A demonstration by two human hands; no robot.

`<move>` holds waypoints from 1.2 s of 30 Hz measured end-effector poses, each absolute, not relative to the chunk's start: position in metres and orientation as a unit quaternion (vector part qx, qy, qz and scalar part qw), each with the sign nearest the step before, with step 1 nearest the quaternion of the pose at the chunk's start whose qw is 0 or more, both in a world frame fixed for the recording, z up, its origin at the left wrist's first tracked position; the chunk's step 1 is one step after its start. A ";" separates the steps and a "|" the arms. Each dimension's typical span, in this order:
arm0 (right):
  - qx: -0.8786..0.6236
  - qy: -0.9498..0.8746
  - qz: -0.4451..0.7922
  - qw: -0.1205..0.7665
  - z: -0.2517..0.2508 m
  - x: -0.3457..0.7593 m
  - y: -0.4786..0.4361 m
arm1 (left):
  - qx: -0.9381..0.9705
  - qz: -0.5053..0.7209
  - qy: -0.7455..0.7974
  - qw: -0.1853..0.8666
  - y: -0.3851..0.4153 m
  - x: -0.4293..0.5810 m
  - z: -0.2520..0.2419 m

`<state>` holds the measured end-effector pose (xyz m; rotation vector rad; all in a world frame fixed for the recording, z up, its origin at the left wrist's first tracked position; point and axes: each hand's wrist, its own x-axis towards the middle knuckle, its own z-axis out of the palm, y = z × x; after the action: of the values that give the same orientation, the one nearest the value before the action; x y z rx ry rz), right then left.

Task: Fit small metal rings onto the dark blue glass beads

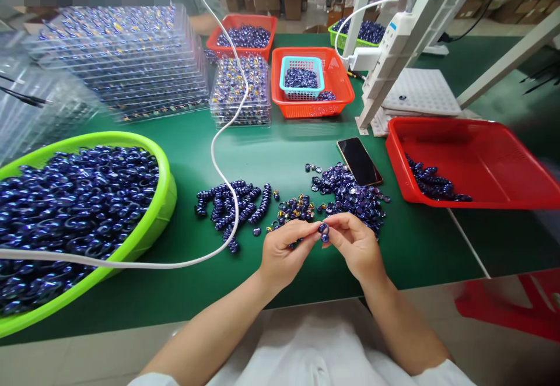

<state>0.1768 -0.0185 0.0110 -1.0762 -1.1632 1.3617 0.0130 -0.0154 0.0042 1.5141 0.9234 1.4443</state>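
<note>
On the left, a lime-green tub [168,199] holds glossy dark-blue pieces. To its right, rows of stacked blue rings [238,205] lie on the green table [192,292]. Next, the left hand [282,252] pinches a small dark-blue piece [324,233] between thumb and forefinger, at the table's near side. Its long axis runs roughly near to far; which end is its front I cannot tell. The right hand [361,249] grips it from the right, fingers curled. Beyond lies a pile of blue caps [356,196], then a phone [359,161] and, far right, a red tray [490,155].
</note>
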 end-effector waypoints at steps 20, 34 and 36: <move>-0.433 -0.513 0.585 0.456 0.006 0.181 -0.017 | 0.714 0.524 0.352 0.304 -0.010 0.007 0.013; -0.448 -0.765 0.144 0.441 0.012 0.179 -0.015 | 0.450 0.435 0.447 0.639 -0.009 0.005 0.013; -0.440 -0.765 0.169 0.440 0.013 0.179 -0.016 | 0.379 0.410 0.409 0.722 -0.006 0.002 0.013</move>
<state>0.1795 -0.0156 0.0134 -1.0927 -1.8991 0.4193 0.0023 -0.0057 0.0126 0.8375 0.9026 0.9060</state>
